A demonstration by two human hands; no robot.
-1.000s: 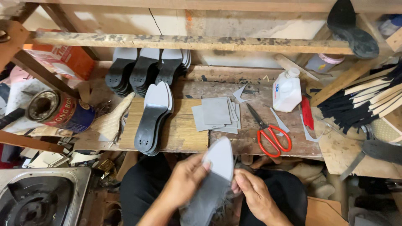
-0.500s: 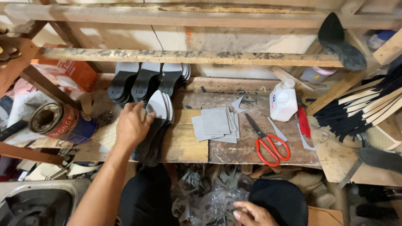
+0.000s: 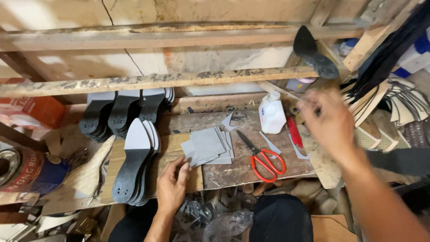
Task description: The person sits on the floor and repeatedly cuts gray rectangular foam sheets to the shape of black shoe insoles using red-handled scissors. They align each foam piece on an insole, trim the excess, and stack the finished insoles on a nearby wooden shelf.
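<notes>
Head view, left hand: my left hand lies palm down on the near edge of the worn wooden workbench, fingers loosely spread and clamped on nothing; the fingertips touch the near left corner of the stack of flat grey square cut pieces.

Head view, right hand: my right hand is raised over the right end of the bench, blurred, well apart from my left; fingers bent, but I cannot tell whether they grip anything.

Grey pieces: the stack is fanned out at the middle of the bench, just right of the soles.

Soles, near: a pile of black shoe soles with grey heel ends lies lengthwise on a pale wooden board, just left of my left hand.

Soles, far: more black soles with grey heels stand in rows at the far left under the wooden shelf beam.

Scissors: red-handled scissors lie open on the bench right of the grey stack, handles toward me.

Bottle: a white plastic bottle stands at the far side, between the scissors and my right hand.

Red tool: a narrow red-handled tool lies just right of the bottle, below my right hand.

Right side: pale and dark insole blanks are stacked on edge beyond my right hand.

Left side: a round tin with a red and blue label sits at the near left.
</notes>
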